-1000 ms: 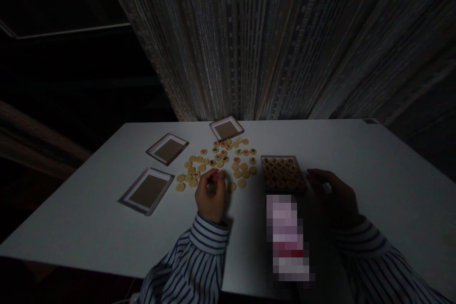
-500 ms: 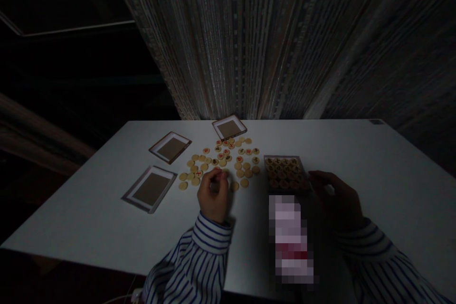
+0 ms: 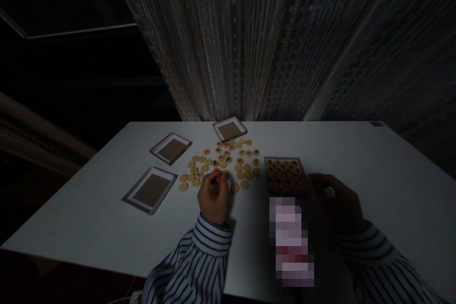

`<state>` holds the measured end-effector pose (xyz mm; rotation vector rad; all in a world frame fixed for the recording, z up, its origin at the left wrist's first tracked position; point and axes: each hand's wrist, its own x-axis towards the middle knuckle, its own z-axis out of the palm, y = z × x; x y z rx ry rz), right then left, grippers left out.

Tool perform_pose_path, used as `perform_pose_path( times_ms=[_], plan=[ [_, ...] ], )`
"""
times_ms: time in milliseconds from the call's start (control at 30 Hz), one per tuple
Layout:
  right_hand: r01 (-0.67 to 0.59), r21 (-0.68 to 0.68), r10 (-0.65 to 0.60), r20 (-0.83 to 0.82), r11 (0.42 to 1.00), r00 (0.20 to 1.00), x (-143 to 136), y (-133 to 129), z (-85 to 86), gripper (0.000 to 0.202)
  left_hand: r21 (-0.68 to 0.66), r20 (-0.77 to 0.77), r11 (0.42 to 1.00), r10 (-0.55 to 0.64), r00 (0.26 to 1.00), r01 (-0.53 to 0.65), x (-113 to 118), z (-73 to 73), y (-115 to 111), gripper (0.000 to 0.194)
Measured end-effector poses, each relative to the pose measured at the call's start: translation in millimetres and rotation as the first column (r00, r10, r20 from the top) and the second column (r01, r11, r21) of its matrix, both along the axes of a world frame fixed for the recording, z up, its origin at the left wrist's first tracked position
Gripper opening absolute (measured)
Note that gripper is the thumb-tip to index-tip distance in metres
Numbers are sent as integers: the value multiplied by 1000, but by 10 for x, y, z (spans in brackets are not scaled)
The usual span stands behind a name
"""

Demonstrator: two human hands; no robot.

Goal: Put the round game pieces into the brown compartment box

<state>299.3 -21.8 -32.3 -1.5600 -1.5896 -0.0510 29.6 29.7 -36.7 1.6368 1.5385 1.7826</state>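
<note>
Round xiangqi pieces (image 3: pixel 244 184) lie loose on the white table, some showing red or black characters and others blank side up. At the near edge of this spread is my left hand (image 3: pixel 213 197), its thumb and fingertips closed in a pinch. A bit of red shows at those fingertips, but I cannot tell whether it is a held piece or one behind. Rows of pieces fill a shallow square box (image 3: pixel 266 175) on the right. My right hand (image 3: pixel 338 202), in shadow, has its fingers closed at the box's right edge.
Three flat framed trays or lids, a near-left one (image 3: pixel 167 190), a far-left one (image 3: pixel 185 146) and a back one (image 3: pixel 242 134), lie around the pieces. A pixelated patch covers the area below the box. Striped string curtains (image 3: pixel 228 47) hang behind the white table (image 3: pixel 89 199).
</note>
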Motion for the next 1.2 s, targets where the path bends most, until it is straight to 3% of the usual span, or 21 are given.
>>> perform_pose_path(
  times_ms=[867, 1200],
  plan=[
    [9, -18, -10, -45, 1000, 999, -38, -3, 55, 24, -15, 43, 1000, -22, 999, 22, -18, 23, -13, 17],
    [-12, -7, 11, -29, 1000, 1000, -32, -7, 58, 25, 7, 121, 999, 31, 992, -32, -65, 60, 13, 15]
  ],
)
